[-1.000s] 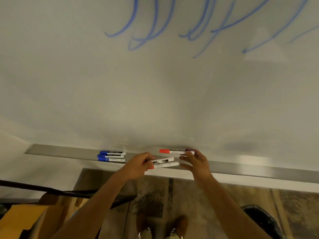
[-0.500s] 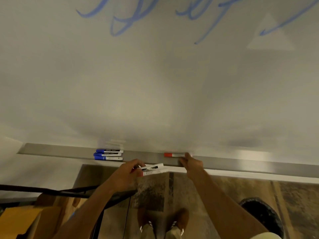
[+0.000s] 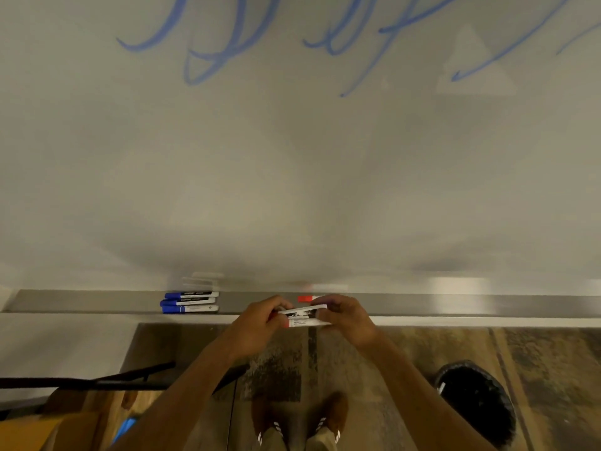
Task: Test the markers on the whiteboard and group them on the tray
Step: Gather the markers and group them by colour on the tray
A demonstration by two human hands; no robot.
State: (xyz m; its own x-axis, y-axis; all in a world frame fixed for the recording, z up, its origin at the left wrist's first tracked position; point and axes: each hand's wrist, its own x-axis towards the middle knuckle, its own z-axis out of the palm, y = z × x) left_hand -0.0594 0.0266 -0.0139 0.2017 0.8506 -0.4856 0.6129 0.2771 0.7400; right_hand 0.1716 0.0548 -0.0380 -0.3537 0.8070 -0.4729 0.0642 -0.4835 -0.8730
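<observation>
- Gripping two white-barrelled red-capped markers [image 3: 304, 317] between them, the left hand [image 3: 260, 323] and right hand [image 3: 348, 317] meet just in front of the long grey metal tray [image 3: 455, 304] — fingers of both curled round the barrels.
- One red-capped marker [image 3: 305, 298] lies on the tray behind the hands.
- Three blue-capped white markers [image 3: 190, 302] lie side by side on the tray, to the left.
- Blue scribbles [image 3: 227, 43] cross the whiteboard [image 3: 292, 174] — high above.
</observation>
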